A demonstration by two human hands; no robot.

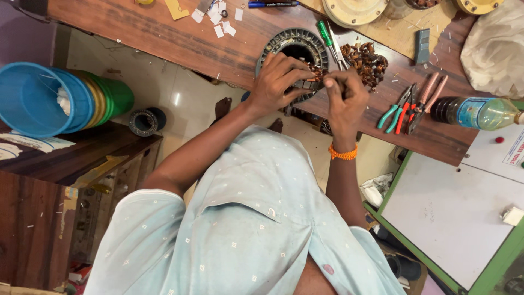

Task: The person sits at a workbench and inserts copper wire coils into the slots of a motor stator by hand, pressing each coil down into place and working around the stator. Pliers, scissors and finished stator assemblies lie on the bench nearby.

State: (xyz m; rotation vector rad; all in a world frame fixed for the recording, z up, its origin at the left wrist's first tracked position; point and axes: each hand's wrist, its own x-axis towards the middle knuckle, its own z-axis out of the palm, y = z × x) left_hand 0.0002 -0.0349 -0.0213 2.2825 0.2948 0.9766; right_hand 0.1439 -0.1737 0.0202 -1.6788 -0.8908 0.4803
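Left hand (278, 82) clamps the round motor stator (295, 52); right hand (344, 95) fingers pinch copper wire (315, 71) just beside them, screwdriver (329, 41) behind.

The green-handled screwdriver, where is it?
In the head view, the green-handled screwdriver lies on the wooden bench, just right of the round metal stator ring and left of the copper wire pile.

The room is bright with soft, even light. A small white shine sits on the pale floor (180, 98) at the upper left. The plastic bottle (480, 113) at the right gleams a bit. Shadows are faint. Things look sharp in the middle, and lines bend near the edges. The lower corners look a little fuzzy
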